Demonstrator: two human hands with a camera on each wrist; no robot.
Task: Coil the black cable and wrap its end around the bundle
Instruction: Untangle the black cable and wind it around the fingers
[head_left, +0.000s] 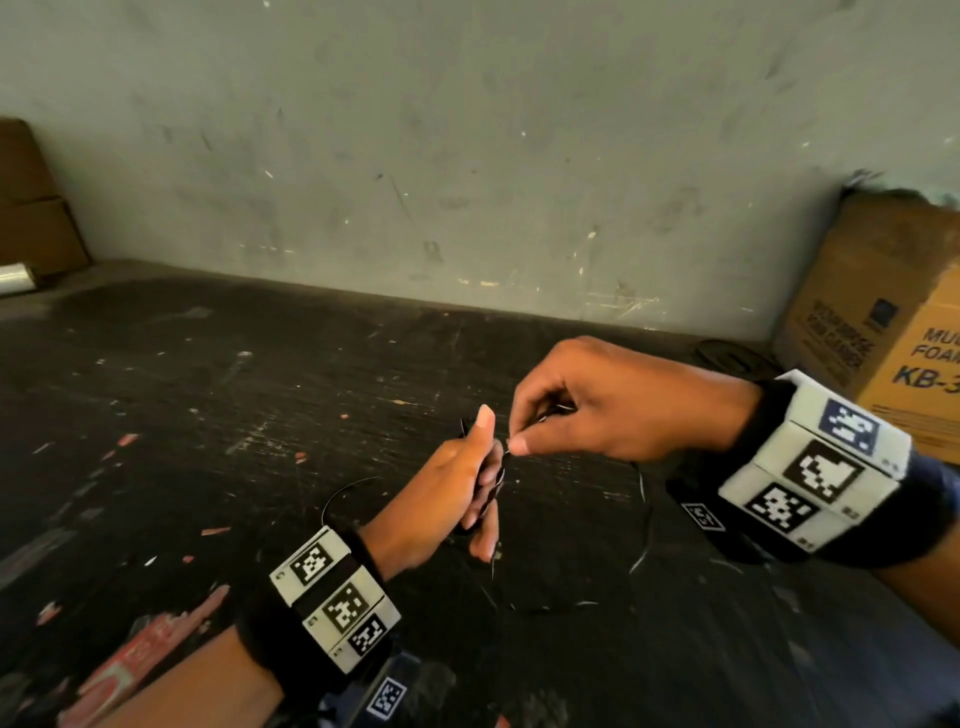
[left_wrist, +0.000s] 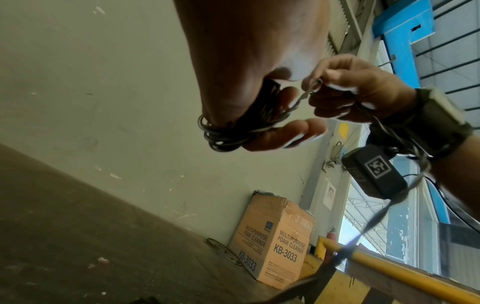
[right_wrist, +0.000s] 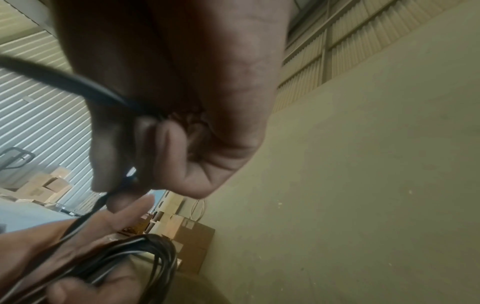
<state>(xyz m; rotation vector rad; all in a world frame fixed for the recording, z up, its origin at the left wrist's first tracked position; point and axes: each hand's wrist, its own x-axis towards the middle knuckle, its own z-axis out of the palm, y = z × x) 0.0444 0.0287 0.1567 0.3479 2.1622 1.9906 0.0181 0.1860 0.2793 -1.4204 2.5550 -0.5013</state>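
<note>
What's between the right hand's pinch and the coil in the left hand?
A short twisted stretch of the thin black cable runs from right hand to coiled bundle gripped by left hand; left wrist view.

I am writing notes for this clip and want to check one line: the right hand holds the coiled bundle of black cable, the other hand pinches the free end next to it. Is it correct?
Not quite: the hands are swapped. The left hand holds the coiled bundle, and the right hand pinches the free end beside it. The left wrist view shows this best.
</note>
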